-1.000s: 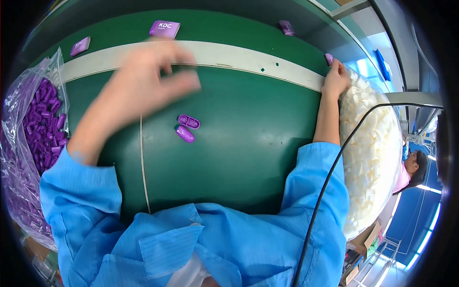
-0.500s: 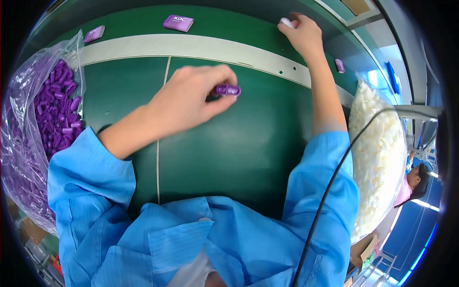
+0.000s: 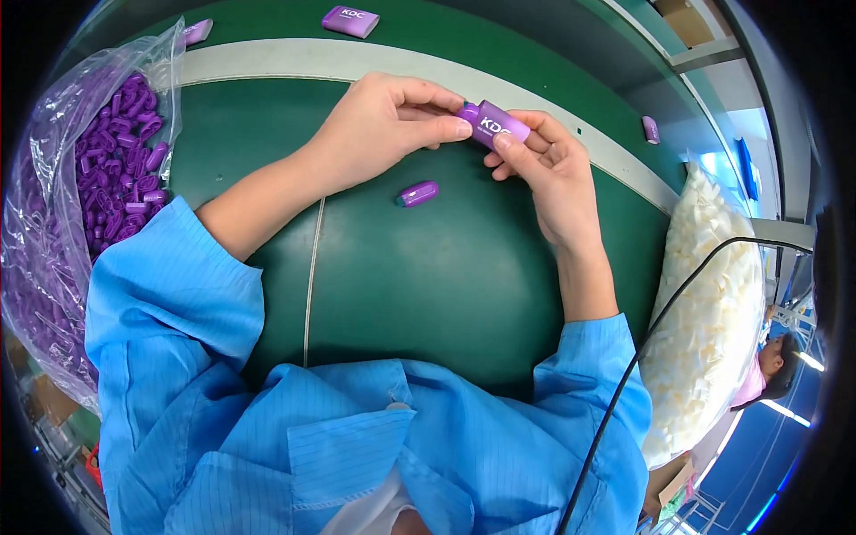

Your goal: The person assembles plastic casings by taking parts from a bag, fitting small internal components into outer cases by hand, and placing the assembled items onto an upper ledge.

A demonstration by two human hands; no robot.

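Above the far part of the green work surface (image 3: 401, 285), my two hands meet at a flat purple casing (image 3: 508, 127) with white print. My right hand (image 3: 562, 178) grips the casing between thumb and fingers. Pinched in my left hand (image 3: 370, 129) is a small purple plastic end piece (image 3: 469, 112), set against the casing's left end. How far it sits inside cannot be seen. A second rounded purple plastic piece (image 3: 417, 193) lies loose on the surface, below my left fingertips.
A clear bag (image 3: 53, 143) of several purple plastic parts stands at the left. At the right is a bag of cream-white pieces (image 3: 704, 321), with a black cable (image 3: 624, 383) crossing before it. Purple casings (image 3: 350, 21) lie on the green strip beyond a pale rail (image 3: 267, 59).
My right hand has come back from the far strip with a casing, toward my left hand. One purple piece now lies on the surface; the other stays in my left fingers.
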